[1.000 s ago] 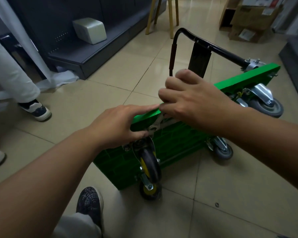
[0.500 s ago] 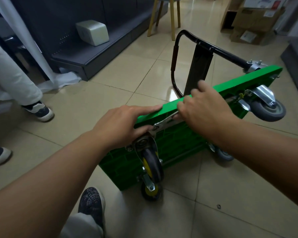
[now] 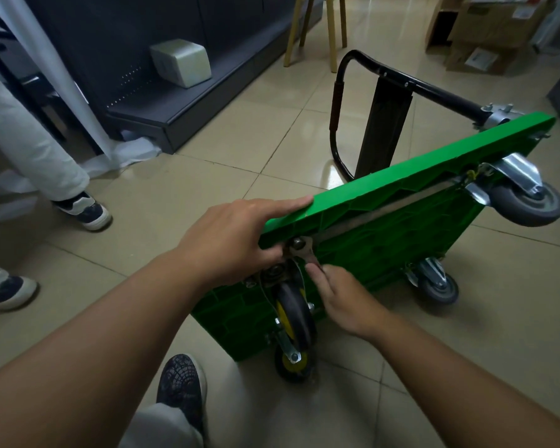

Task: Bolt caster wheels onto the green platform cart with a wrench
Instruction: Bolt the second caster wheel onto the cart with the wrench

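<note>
Green platform cart (image 3: 401,189) tipped on edge — 3 caster wheels (image 3: 293,318) showing
Left hand (image 3: 230,240) grips its top rim; right hand (image 3: 346,295) pinches the wrench (image 3: 306,252), set on a bolt (image 3: 298,243) above the nearest wheel.

Glossy beige tiled floor (image 3: 207,176) reflecting light; dark grey shelving unit (image 3: 188,105) at left carrying a pale box (image 3: 181,63); wooden stool legs (image 3: 334,30) beyond; cardboard boxes (image 3: 488,30) stacked far right.

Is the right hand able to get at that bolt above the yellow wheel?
Likely yes: the right hand pinches the wrench, which is set on the bolt. The left hand holds the cart beside it.
</note>
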